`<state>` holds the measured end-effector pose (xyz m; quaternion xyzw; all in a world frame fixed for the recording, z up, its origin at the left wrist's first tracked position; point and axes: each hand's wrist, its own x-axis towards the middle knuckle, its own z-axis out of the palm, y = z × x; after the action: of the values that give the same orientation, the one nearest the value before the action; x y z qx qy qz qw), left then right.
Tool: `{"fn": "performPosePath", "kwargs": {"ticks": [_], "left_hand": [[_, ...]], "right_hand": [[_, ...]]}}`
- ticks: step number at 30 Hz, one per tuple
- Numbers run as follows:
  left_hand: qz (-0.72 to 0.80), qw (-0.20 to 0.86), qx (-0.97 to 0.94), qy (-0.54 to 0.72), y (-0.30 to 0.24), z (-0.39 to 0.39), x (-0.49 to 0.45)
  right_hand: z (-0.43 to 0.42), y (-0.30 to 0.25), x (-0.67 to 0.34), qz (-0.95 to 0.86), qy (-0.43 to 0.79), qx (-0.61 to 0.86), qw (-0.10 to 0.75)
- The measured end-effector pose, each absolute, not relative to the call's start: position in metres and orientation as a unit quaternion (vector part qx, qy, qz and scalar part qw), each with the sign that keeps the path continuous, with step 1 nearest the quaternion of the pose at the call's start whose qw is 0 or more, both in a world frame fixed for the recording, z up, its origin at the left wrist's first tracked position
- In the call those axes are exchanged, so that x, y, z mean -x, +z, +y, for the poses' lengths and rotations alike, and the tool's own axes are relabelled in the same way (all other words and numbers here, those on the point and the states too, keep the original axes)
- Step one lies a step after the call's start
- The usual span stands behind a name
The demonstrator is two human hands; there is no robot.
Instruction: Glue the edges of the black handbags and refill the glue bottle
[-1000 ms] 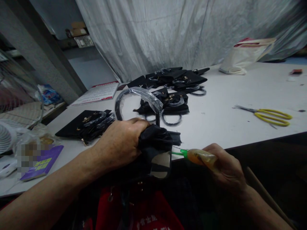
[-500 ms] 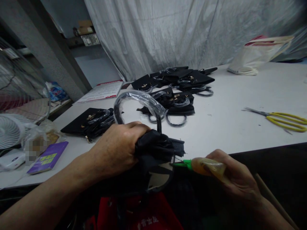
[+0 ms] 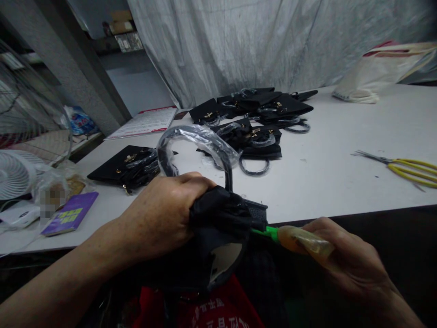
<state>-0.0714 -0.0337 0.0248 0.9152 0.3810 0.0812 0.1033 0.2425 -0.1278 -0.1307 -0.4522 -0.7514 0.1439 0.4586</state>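
My left hand is clenched round the crumpled body of a black handbag held at the near table edge. The bag's curved handle, wrapped in clear plastic, arches up above my fingers. My right hand grips a small amber glue bottle with a green nozzle. The nozzle tip touches the bag's black flap just right of my left hand.
Piles of black handbags lie on the white table, one stack in the middle and one at the left. Yellow-handled scissors sit at the right. A white bag, a fan and a purple booklet are nearby.
The bottle's nozzle has moved in from a short gap to touch the bag's flap. My left hand keeps its grip; the view has shifted slightly.
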Motion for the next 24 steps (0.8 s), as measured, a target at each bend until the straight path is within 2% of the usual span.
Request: {"fn": "performPosePath", "kwargs": {"ticks": [10, 14, 18, 24], "left_hand": [[0.344, 0.105, -0.926, 0.113, 0.022, -0.038, 0.079], [0.329, 0.107, -0.931, 0.12, 0.021, -0.039, 0.08], [0.322, 0.106, -0.931, 0.132, 0.021, -0.038, 0.08], [0.34, 0.123, -0.924, 0.123, 0.02, -0.039, 0.08]], "right_hand": [[-0.131, -0.137, -0.24, -0.729, 0.177, 0.472, 0.464], [-0.133, -0.141, -0.239, -0.696, 0.147, 0.512, 0.481], [-0.134, -0.141, -0.238, -0.704, 0.182, 0.502, 0.468], [-0.138, -0.134, -0.231, -0.674, 0.144, 0.538, 0.485]]}}
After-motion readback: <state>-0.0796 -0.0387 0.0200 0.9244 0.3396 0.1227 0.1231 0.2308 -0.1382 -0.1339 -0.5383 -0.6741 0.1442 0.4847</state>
